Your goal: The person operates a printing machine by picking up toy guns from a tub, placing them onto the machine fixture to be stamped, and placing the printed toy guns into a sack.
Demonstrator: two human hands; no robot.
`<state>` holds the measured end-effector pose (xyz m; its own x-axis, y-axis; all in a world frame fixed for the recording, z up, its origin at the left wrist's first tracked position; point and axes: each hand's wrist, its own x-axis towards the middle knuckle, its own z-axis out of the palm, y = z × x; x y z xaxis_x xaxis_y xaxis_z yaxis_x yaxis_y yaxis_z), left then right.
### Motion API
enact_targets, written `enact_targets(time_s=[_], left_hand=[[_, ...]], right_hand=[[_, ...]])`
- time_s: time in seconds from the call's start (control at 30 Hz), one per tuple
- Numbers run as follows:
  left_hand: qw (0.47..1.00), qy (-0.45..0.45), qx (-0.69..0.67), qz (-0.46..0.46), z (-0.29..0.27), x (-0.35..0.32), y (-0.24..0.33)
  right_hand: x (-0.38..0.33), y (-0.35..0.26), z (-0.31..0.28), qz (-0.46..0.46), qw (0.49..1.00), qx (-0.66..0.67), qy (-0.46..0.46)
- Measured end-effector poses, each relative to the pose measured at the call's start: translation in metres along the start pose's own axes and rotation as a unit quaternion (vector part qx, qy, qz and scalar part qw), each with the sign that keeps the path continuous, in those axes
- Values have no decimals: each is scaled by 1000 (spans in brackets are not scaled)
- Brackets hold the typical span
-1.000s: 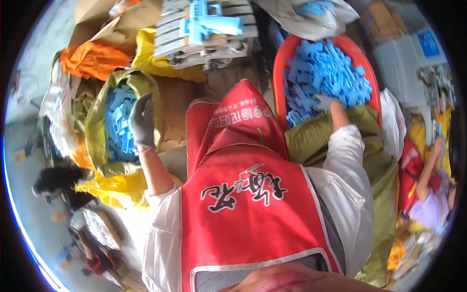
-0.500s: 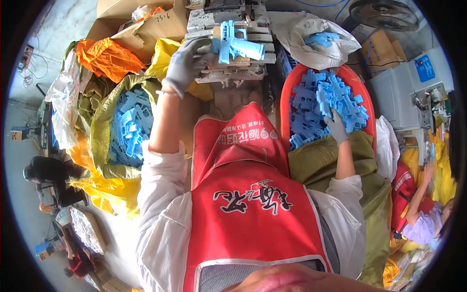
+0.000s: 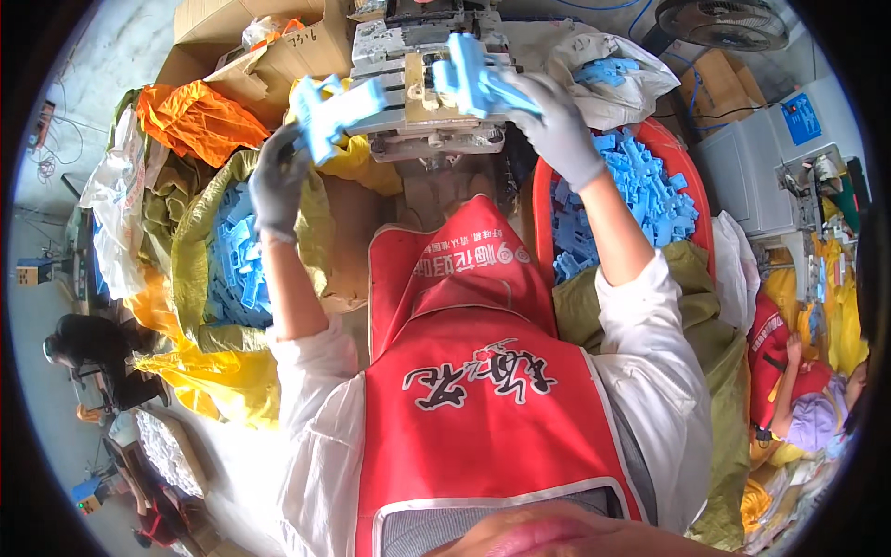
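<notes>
My left hand (image 3: 281, 181), in a grey glove, is closed on a light-blue plastic toy pistol (image 3: 336, 113), left of the machine's slotted metal bed (image 3: 394, 63). That pistol is slightly smeared by motion. In the grey-gloved fingers of my right hand (image 3: 560, 130) is a second light-blue toy pistol (image 3: 469, 74). It is over the right part of the wooden fixture block (image 3: 419, 104) on the bed; whether it touches the block I cannot tell. Below my left hand, an olive woven sack (image 3: 192, 302) holds many blue pieces.
A red tub (image 3: 541, 190) heaped with blue pieces stands on my right, an olive cloth (image 3: 640, 288) over its near side. Beyond it lies a white sack (image 3: 640, 93). A cardboard box (image 3: 209, 51) and orange bag (image 3: 200, 116) are at the left. A co-worker (image 3: 807, 395) sits far right.
The pistol that lay on the machine is now in my left hand, moved left and nearer me. My right hand has come from the red tub up to the machine with another pistol.
</notes>
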<state>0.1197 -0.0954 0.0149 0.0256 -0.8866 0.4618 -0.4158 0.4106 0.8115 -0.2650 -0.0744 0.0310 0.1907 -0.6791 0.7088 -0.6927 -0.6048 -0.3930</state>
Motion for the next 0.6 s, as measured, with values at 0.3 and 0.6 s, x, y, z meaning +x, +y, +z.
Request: enact_targets(time_s=[0.3, 0.6], left_hand=[[925, 210, 267, -174, -117, -102, -47], [928, 183, 282, -161, -116, -125, -78]], right_hand=[[26, 6, 11, -96, 973, -102, -185], [-96, 114, -63, 217, 953, -16, -213]])
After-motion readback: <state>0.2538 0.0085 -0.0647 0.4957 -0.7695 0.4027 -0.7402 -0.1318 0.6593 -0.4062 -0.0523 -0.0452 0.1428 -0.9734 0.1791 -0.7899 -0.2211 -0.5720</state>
